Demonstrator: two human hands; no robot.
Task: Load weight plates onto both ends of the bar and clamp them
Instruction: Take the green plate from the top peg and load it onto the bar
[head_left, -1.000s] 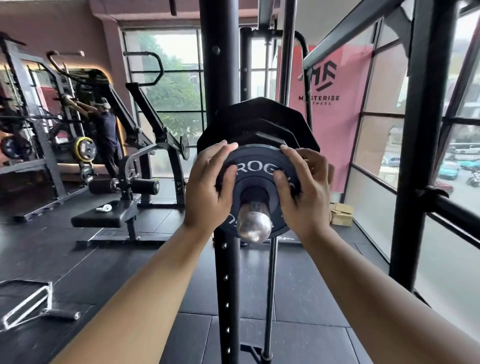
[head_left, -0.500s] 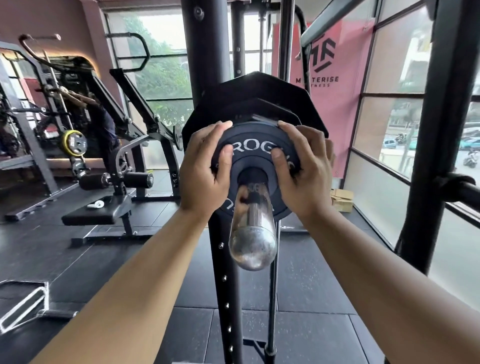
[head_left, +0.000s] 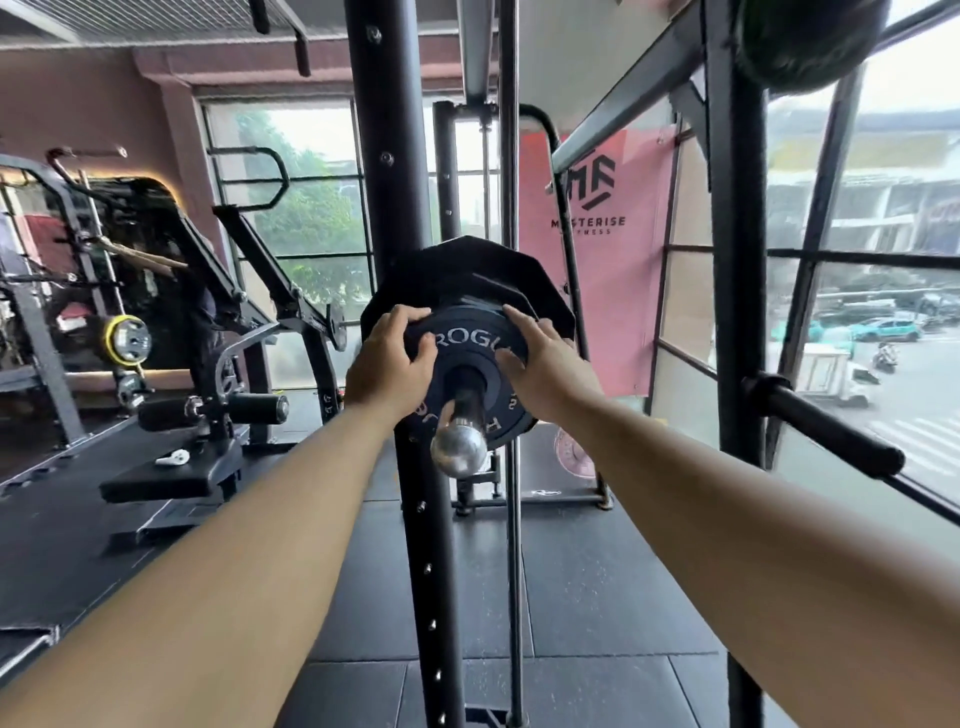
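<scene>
Pulled back and tipped upward since the earlier frame, your view makes the chrome end of the bar (head_left: 460, 449) look smaller, while both hands keep their hold on the small plate (head_left: 467, 340). At far left, a yellow-rimmed disc (head_left: 126, 340) hangs on a gym machine, well apart from you. Your left hand (head_left: 387, 361) grips the small plate's left rim, fingers (head_left: 408, 316) curled over the edge and thumb pressed on its face. The small plate, lettered ROGUE, sits on the bar's sleeve, close against a larger plate (head_left: 467, 270) behind it; whether the two touch cannot be told. A black rack upright (head_left: 384, 156) rises just behind them. Your right hand (head_left: 545, 364) holds the upper right rim, fingers spread over the edge, thumb on the face. Farther right hangs a pink banner (head_left: 613, 270), then windows (head_left: 857, 312) onto a street.
</scene>
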